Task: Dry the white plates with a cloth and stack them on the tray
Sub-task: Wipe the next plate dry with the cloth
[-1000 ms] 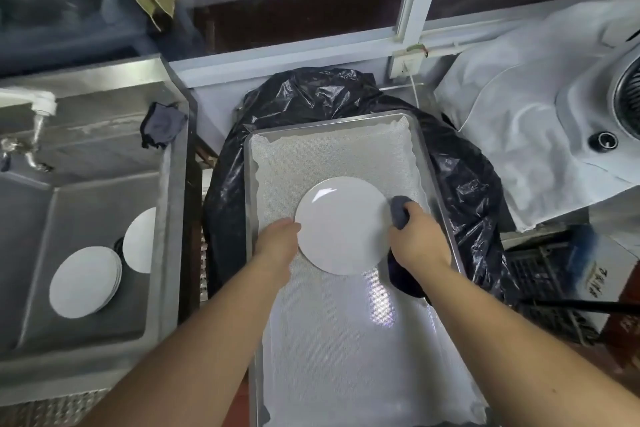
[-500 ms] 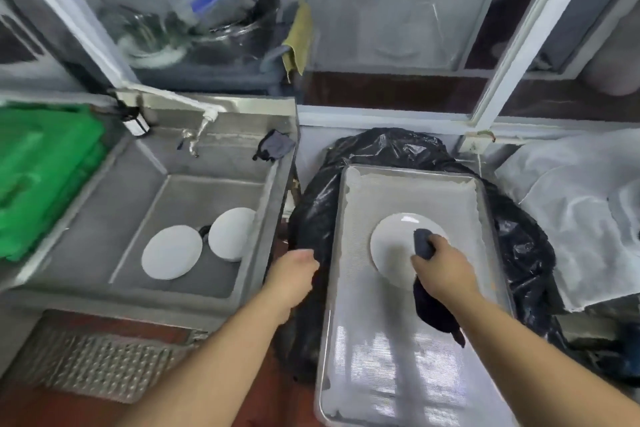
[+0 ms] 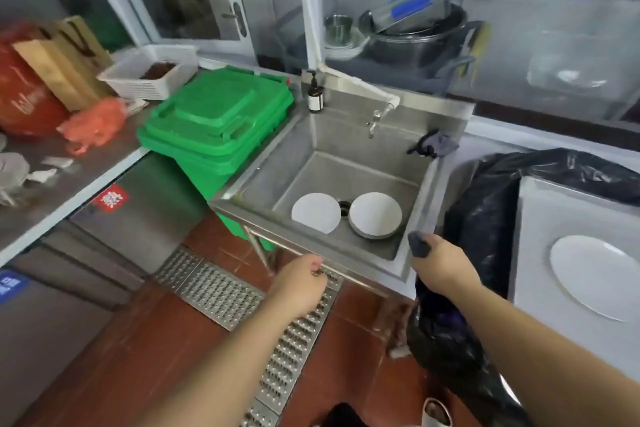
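- Change: the view has swung from the tray [image 3: 530, 218] to the sink [image 3: 346, 163]; one dried plate [image 3: 595, 276] now lies alone on the tray, so that plate appears finished and another is due.
- Left hand [image 3: 301, 282]: empty, fingers loosely curled, low before the sink's front edge; it has left the plate.
- Right hand [image 3: 441, 262]: still grasping the dark cloth [image 3: 418, 244], which hangs below the fist.
- Remaining plates: a single plate [image 3: 316, 212] and a stack of plates [image 3: 375, 215] on the sink floor, beyond both hands and untouched.
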{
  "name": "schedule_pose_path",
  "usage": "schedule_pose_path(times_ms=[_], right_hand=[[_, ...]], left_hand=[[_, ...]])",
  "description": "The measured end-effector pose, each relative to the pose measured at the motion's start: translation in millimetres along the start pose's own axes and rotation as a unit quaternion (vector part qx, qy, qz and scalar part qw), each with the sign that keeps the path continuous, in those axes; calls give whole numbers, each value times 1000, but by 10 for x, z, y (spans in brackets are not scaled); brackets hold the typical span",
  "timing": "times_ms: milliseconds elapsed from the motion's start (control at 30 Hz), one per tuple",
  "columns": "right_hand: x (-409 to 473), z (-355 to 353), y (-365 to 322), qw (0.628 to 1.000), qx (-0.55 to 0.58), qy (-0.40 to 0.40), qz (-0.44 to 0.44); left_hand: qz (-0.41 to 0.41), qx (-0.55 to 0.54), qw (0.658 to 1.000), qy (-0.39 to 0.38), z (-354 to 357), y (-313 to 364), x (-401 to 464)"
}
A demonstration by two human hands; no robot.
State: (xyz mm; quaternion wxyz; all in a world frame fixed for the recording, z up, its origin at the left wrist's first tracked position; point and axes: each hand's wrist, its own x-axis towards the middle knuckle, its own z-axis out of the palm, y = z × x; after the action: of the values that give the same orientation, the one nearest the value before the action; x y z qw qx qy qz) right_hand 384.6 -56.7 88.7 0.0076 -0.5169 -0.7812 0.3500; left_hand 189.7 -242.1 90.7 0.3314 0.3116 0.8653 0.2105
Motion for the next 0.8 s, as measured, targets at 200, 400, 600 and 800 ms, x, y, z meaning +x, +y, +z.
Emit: schedule_pose_path(times_ms=[200,400,600,800], right_hand=[[23,648,-956,993,-84,-66,-58],[292,1043,-1505,983,-121,-101,-98],[947,1229,-1787,971,-165,-138,-101],[1876,1128,-1952,976,-140,-149,-72]], left_hand=[[-23,31,998,42,-629,-792,-194],[-46,77,996,27,-941,-1180,-78],[-54,122,991,20,-1239,-1106,557],[-57,149,987,12,-1512,-761,1550]])
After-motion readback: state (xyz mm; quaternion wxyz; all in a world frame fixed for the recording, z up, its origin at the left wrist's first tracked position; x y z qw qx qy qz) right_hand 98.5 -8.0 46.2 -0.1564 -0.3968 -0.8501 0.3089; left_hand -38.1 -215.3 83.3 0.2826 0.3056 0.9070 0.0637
